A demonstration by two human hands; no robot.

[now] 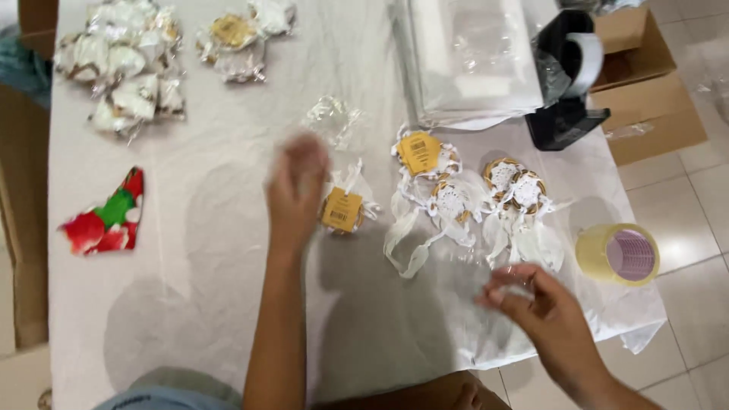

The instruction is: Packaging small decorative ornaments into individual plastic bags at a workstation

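Ornaments of white lace in small woven rings lie across the middle of the white-covered table (pixel 190 250), some with mustard-yellow card tags. The left hand (pixel 298 186), blurred by motion, sits at centre frame touching or just beside a tagged ornament in a clear bag (pixel 343 206); whether its fingers are clenched on the bag or loose I cannot tell. The right hand (pixel 541 307), at lower right, has fingers curled and pinched together just below a pair of untagged ornaments (pixel 515 186) and their trailing ribbons; it may grip a scrap of clear film, but that is too faint to confirm. Between the hands lies another tagged cluster (pixel 433 171). A roll of yellowish tape (pixel 616 254) rests on the table's right edge, a black tape dispenser (pixel 568 83) sits upper right beside a stack of clear bags (pixel 471 61), finished packets (pixel 125 64) pile at upper left, and a red-and-green printed scrap (pixel 106 216) lies at left. The likely trouble: ribbons snagging on a quick hand and dragging neighbours, or the tape roll being nudged off the edge.
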